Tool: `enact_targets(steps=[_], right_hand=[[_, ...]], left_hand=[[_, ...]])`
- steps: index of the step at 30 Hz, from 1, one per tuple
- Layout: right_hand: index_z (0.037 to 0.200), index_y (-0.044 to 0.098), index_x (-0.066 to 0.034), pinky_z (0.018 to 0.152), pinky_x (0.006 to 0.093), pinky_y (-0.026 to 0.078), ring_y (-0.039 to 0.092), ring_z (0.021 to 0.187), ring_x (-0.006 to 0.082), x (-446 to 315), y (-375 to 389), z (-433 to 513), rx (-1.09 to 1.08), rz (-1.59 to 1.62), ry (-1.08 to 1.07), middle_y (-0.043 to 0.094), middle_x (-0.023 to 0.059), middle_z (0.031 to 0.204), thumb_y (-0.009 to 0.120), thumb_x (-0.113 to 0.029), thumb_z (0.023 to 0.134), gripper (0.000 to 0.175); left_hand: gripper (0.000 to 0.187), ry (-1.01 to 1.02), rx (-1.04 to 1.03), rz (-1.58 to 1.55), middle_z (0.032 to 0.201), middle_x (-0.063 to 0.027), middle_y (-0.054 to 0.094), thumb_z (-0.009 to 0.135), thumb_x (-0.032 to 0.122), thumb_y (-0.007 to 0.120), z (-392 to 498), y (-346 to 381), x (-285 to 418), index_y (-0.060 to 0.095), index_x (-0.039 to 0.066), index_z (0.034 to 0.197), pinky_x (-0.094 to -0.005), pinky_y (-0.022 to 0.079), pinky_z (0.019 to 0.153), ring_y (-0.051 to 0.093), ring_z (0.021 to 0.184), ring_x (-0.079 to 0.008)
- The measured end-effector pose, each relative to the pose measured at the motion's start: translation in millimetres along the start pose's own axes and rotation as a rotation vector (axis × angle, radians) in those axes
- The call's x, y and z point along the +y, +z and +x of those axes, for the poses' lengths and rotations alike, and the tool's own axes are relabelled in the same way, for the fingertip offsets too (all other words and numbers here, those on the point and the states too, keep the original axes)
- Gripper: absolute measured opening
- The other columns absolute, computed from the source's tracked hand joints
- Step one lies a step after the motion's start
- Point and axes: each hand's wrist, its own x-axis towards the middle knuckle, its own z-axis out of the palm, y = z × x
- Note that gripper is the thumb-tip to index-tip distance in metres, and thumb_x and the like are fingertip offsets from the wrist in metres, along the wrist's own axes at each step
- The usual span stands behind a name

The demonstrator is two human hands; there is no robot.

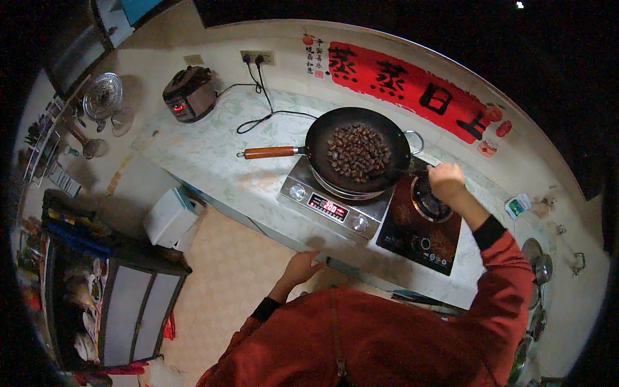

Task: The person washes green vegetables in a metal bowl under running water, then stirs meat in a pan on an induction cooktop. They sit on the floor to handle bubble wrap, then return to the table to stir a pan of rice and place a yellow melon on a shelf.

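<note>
A black wok (316, 140) with a wooden handle (269, 153) stands on a silver induction cooker (295, 180). Its display is lit. Many small dark brown food pieces (358, 152) lie heaped in the wok; I cannot tell their exact kind. My right hand (447, 181) is closed just right of the wok, above a second, brown-black cooktop (411, 232). It grips what looks like a thin dark utensil handle (417, 169) that reaches toward the wok's rim; its far end is hard to make out. Near the counter's front edge, my left hand (302, 267) holds nothing, fingers apart.
A rice cooker (190, 94) with a lit display sits at the counter's far left. A black cord (269, 114) loops between the wall socket (258, 57) and the wok. A cabinet (140, 309) and a white bin (170, 216) stand at left. Pans (541, 268) hang at right.
</note>
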Motion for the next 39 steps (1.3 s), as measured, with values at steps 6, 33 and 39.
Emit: enact_targets(steps=[6, 33, 39], right_hand=[[0.102, 0.058, -0.0173, 0.052, 0.0379, 0.045, 0.058, 0.060, 0.0274, -34, 35, 35, 0.128, 0.211, 0.120, 0.057, 0.0115, 0.063, 0.046, -0.014, 0.077, 0.027], [0.090, 0.061, -0.0156, 0.046, 0.0328, 0.043, 0.056, 0.059, 0.0217, -33, 3, 13, 0.470, 0.108, 0.001, 0.053, 0.0069, 0.064, 0.050, -0.016, 0.074, 0.019], [0.092, 0.060, -0.0177, 0.045, 0.0322, 0.042, 0.056, 0.057, 0.0205, -18, -22, -1, 0.467, 0.034, -0.028, 0.053, 0.0060, 0.064, 0.051, -0.018, 0.075, 0.020]], left_hand=[[0.052, -0.087, -0.009, 0.003, 0.105, -0.0184, 0.054, 0.076, 0.041, 0.053, -10, 1, -9, 0.050, 0.003, 0.110, -0.0388, 0.040, 0.084, 0.051, 0.096, -0.0323], [0.053, -0.088, -0.041, 0.030, 0.106, -0.0199, 0.053, 0.076, 0.043, 0.053, -19, 2, -1, 0.049, 0.002, 0.111, -0.0397, 0.040, 0.082, 0.051, 0.096, -0.0334], [0.052, -0.024, 0.004, 0.041, 0.101, -0.0196, 0.055, 0.076, 0.041, 0.053, -11, 5, 2, 0.050, 0.002, 0.110, -0.0394, 0.040, 0.081, 0.051, 0.093, -0.0339]])
